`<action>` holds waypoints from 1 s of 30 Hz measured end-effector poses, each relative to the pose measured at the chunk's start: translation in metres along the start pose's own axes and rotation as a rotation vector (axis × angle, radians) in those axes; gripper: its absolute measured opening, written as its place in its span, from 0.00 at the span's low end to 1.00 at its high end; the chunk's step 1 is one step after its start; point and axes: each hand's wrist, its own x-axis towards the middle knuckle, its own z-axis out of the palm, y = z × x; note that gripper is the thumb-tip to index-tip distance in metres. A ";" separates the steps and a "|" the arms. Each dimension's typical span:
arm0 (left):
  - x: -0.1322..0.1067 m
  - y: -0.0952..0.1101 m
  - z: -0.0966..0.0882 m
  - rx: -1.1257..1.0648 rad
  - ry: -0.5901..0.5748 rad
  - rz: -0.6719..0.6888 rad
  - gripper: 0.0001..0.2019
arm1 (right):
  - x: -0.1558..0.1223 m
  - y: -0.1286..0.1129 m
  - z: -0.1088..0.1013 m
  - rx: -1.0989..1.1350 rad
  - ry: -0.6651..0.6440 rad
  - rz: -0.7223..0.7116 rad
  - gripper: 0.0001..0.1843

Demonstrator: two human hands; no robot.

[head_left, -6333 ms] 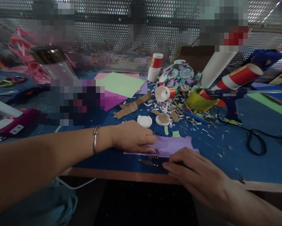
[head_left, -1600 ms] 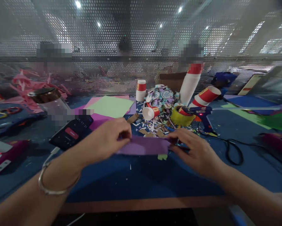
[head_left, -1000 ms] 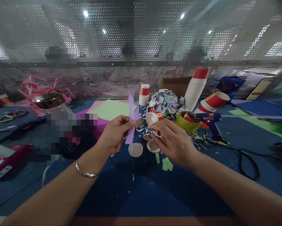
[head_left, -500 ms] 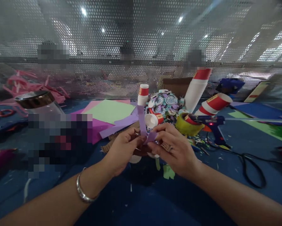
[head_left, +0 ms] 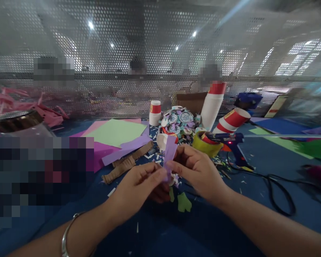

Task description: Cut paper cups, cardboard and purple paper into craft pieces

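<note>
A purple paper strip (head_left: 170, 151) stands upright between my two hands, in the middle of the view. My left hand (head_left: 147, 184) pinches its lower end between thumb and fingers. From the other side my right hand (head_left: 195, 167) grips the strip's edge, thumb in front and fingers curled behind. Just beyond the strip lies a paper cup (head_left: 162, 141), partly covered by it. Green paper scraps (head_left: 184, 202) lie below my hands on the blue table (head_left: 160, 239).
Coloured paper sheets (head_left: 117, 132) and brown corrugated cardboard strips (head_left: 125, 166) lie left. A pile of decorated paper discs (head_left: 180, 119) sits behind. At right, a glue gun (head_left: 234, 142) with a lit red light rests against a yellow tape roll (head_left: 207, 144), its cord (head_left: 273, 192) looped nearby. Stacked cups (head_left: 212, 105) lean behind.
The purple strip, bent with two visible ends before, now shows as one upright piece tilted right. My right fingers have shifted up along it. The whole view has turned slightly right.
</note>
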 end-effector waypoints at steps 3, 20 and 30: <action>-0.001 -0.001 0.000 0.109 -0.026 0.016 0.12 | 0.000 -0.001 0.000 0.075 0.016 0.046 0.13; -0.001 -0.005 0.007 0.018 0.098 0.084 0.11 | -0.001 -0.003 0.000 0.068 0.061 0.038 0.13; -0.009 -0.001 0.012 0.080 0.071 0.070 0.12 | -0.003 -0.001 -0.001 0.138 0.127 -0.011 0.11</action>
